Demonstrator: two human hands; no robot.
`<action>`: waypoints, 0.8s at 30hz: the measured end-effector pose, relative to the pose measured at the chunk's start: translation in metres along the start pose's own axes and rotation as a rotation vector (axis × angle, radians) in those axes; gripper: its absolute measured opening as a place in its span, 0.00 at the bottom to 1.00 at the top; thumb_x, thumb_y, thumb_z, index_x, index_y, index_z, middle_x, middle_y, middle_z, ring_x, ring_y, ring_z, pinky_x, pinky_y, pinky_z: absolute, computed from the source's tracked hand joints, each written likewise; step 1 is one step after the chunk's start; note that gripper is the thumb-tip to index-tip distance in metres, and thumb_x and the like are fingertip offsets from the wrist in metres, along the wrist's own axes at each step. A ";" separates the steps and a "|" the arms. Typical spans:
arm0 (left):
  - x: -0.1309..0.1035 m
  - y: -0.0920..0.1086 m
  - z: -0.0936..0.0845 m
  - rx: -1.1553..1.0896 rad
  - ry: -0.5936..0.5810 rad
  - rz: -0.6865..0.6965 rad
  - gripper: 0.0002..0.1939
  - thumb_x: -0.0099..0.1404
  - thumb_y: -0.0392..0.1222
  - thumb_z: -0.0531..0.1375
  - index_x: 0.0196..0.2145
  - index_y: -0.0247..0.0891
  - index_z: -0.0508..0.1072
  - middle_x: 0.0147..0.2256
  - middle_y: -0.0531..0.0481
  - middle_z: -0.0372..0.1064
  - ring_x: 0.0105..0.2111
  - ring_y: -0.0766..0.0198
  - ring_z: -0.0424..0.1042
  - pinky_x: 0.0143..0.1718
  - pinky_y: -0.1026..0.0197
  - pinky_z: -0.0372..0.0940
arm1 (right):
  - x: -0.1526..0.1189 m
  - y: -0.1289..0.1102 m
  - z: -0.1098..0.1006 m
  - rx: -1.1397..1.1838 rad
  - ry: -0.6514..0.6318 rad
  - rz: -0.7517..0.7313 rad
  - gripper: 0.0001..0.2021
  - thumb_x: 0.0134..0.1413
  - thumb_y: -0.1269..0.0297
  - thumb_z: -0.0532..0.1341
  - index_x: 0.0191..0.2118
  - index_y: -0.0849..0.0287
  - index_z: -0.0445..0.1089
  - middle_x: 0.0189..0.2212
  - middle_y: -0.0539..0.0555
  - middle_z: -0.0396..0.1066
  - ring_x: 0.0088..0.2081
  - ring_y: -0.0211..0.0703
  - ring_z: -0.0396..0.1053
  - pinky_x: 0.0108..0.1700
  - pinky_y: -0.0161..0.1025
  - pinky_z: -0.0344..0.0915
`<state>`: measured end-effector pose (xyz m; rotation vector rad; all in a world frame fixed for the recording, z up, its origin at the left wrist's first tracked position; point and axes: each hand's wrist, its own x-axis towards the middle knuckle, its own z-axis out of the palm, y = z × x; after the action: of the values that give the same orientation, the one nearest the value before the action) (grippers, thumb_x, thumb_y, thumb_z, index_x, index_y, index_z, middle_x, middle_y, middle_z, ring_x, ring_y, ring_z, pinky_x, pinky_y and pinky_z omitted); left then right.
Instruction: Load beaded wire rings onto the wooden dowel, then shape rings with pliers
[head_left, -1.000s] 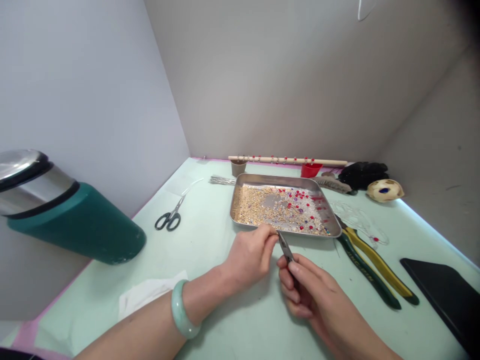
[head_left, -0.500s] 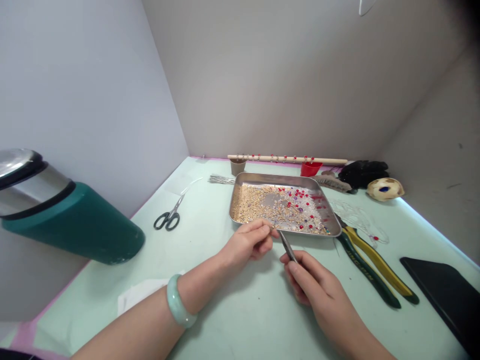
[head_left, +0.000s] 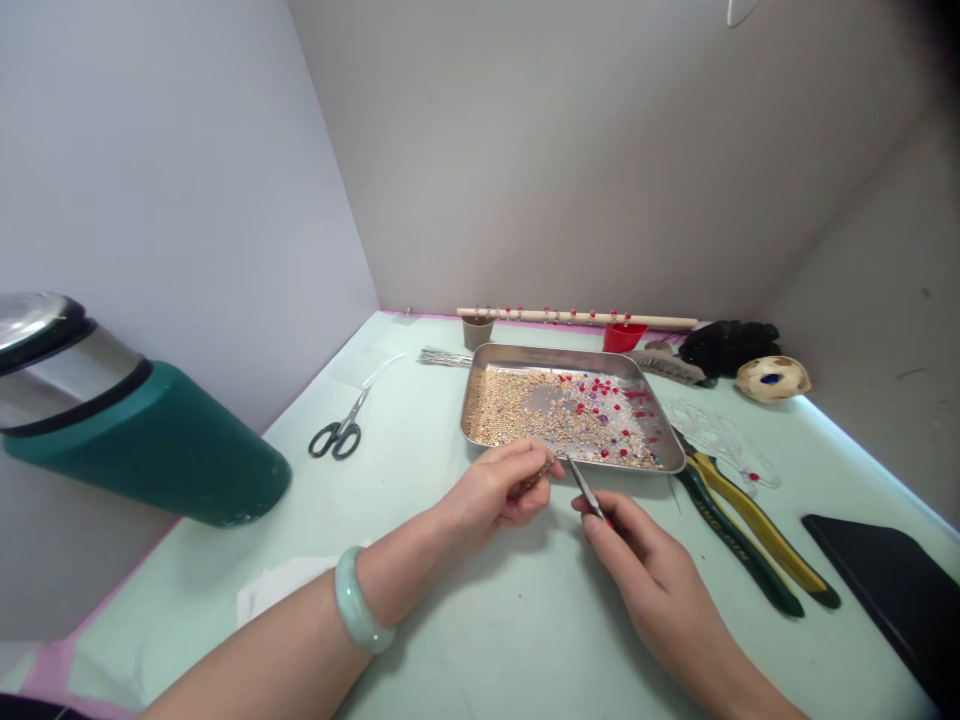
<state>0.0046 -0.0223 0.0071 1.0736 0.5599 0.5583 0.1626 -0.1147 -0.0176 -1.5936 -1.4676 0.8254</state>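
My left hand [head_left: 506, 490] is closed in a pinch at the near edge of the metal tray [head_left: 555, 358]. A small beaded piece [head_left: 534, 481] shows between its fingers, too small to make out fully. My right hand [head_left: 645, 565] is wrapped round slim pointed pliers [head_left: 589, 496], with a bit of red at the handle. Their grey tip points up and left, just right of my left fingertips and apart from them. Gold beads [head_left: 495, 400] fill the tray's left side. Clear, red and purple beads [head_left: 600, 405] lie on its right.
A green bottle [head_left: 165, 450] and scissors [head_left: 341, 430] are at left. Yellow-green pliers [head_left: 750, 530] and a black flat object [head_left: 885, 590] lie at right. Behind the tray, a wooden stick [head_left: 525, 315] with beaded rings rests over a brown cup [head_left: 477, 332] and red cup [head_left: 622, 338].
The plier tip has drawn slightly right, away from my left fingertips. My left hand has turned a little, so more of the beaded piece shows.
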 end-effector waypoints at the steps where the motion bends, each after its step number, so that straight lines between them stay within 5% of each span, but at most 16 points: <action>1: 0.000 0.000 0.000 0.002 -0.005 0.006 0.11 0.65 0.47 0.52 0.33 0.36 0.64 0.16 0.60 0.50 0.15 0.74 0.40 0.17 0.66 0.37 | 0.000 0.000 -0.001 -0.011 0.000 -0.014 0.15 0.59 0.53 0.51 0.44 0.58 0.65 0.29 0.50 0.67 0.30 0.40 0.64 0.32 0.35 0.62; 12: 0.000 -0.005 -0.003 -0.017 -0.057 0.011 0.10 0.64 0.47 0.55 0.33 0.36 0.64 0.17 0.60 0.54 0.14 0.76 0.41 0.15 0.67 0.37 | 0.001 0.002 0.000 -0.120 -0.015 -0.133 0.12 0.60 0.58 0.50 0.44 0.58 0.64 0.32 0.51 0.70 0.31 0.40 0.66 0.34 0.37 0.62; 24: 0.002 -0.008 -0.009 -0.121 -0.096 -0.037 0.09 0.65 0.43 0.52 0.31 0.36 0.64 0.15 0.62 0.44 0.14 0.74 0.37 0.14 0.68 0.35 | 0.002 0.005 0.001 -0.179 0.011 -0.197 0.10 0.61 0.59 0.51 0.43 0.57 0.63 0.31 0.49 0.68 0.30 0.38 0.65 0.33 0.35 0.61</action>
<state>0.0011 -0.0184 -0.0034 0.9684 0.4556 0.4998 0.1647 -0.1124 -0.0220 -1.5480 -1.6989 0.5853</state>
